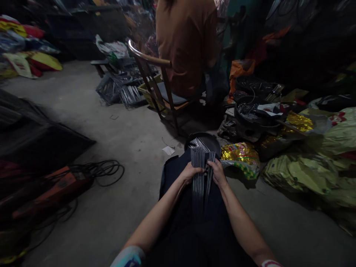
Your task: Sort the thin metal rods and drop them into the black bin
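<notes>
My left grip (191,172) is closed on a thick bundle of thin grey rods (198,191) jutting past it toward 12 and 6 o'clock, while my right grip (217,173) pinches a slimmer bundle (208,189) at its 9 o'clock, slanting toward 7 above dark cloth (176,167).

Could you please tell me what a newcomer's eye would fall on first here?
Probably the larger bunch of thin rods in the left hand at the centre, beside a smaller bunch in the right hand. Next might come the brown top of the person seated ahead, back turned. The shiny gold package, right of the dark round pan, also stands out.
</notes>
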Motion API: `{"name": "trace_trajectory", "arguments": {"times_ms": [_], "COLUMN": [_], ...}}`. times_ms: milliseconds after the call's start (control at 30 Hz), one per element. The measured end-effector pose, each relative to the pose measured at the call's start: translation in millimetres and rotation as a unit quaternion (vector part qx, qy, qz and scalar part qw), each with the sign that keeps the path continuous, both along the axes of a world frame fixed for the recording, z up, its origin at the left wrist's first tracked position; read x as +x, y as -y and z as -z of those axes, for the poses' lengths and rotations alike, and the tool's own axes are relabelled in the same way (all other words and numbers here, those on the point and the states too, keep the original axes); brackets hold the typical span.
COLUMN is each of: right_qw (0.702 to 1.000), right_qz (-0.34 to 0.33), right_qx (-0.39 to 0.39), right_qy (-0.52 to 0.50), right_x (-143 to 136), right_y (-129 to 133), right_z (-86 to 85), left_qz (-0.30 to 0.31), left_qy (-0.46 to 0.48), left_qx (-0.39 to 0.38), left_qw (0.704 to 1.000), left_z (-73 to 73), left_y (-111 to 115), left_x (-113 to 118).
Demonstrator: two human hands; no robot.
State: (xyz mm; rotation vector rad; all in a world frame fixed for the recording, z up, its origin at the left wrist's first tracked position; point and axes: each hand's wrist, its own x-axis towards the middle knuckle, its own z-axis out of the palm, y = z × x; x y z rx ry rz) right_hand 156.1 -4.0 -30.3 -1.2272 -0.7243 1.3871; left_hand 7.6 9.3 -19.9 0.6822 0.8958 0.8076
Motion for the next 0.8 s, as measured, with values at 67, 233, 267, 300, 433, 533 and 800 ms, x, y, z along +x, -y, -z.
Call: {"name": "trace_trajectory", "arguments": {"times_ms": [67,233,267,300,433,533,800], "right_qw": [1.000,0.994,0.992,0.991,0.994,0.999,0.996], "right_qz": [-0.008,-0.015,-0.011,-0.007,-0.003,-0.007,0.000], "right_qx": [-0.006,0.043,0.047,0.050,0.055,0.026,0.012], "right_qy": [-0.012,0.102,0.116,0.121,0.092,0.038,0.092], "right_x": [-0.2,-2.6,-2.9,-2.9,-1.4,-0.6,-3.4], "right_y": [0.4,0.0,-0.3,-0.4,0.2,1.1,-0.5], "right_z": [-0.9,-1.1,-0.7,-0.1,1.3,-0.4,-2.5], "left_qz": [0.010,-0.004,-0.009,-0.010,-0.018,-0.017,-0.014], "left_qy": [0.007,-0.022,-0.025,-0.023,-0.013,-0.009,0.001], "left_qx": [0.000,-0.003,-0.004,-0.005,0.001,0.007,0.011], "left_qw": [1.000,1.000,1.000,1.000,1.000,1.000,1.000], "left_z": [-1.5,-1.6,-1.1,-0.6,-1.0,-2.7,-2.5], "left_y": [0.5,-0.5,-0.7,-0.9,-0.3,0.1,-0.8], "left_x": [-0.1,1.5,1.8,2.0,1.9,1.6,2.9]}}
